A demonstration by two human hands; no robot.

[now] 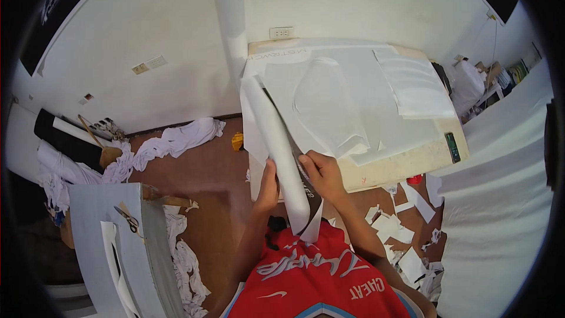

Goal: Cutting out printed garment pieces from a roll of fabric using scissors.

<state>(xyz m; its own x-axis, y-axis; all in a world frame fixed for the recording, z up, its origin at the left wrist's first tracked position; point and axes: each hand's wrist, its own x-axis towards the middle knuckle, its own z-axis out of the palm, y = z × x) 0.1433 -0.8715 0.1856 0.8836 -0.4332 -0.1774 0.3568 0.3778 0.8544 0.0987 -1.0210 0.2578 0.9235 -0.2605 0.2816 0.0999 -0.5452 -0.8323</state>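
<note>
A long white sheet, loosely rolled into a tube (276, 141), slants from the table's left side down toward my body. Its inner face is dark with pale print, showing along the right edge. My left hand (269, 185) is closed against the tube's left side, with its fingers partly hidden behind. At the opposite edge, my right hand (322, 174) pinches the sheet between thumb and bent fingers. Under the tube's far end lies the cream table (421, 147), covered with flat white sheets (282, 76), one of which has a curved outline (323, 97).
Scissors (128, 219) and a curled white strip (112, 253) lie on a grey surface (94, 206) at left. White cloth (176, 141) and a broom (109, 154) are beyond it. Paper scraps (391, 229) litter the floor at right, beside a white curtain (494, 200). A green device (452, 147) sits at the table's corner.
</note>
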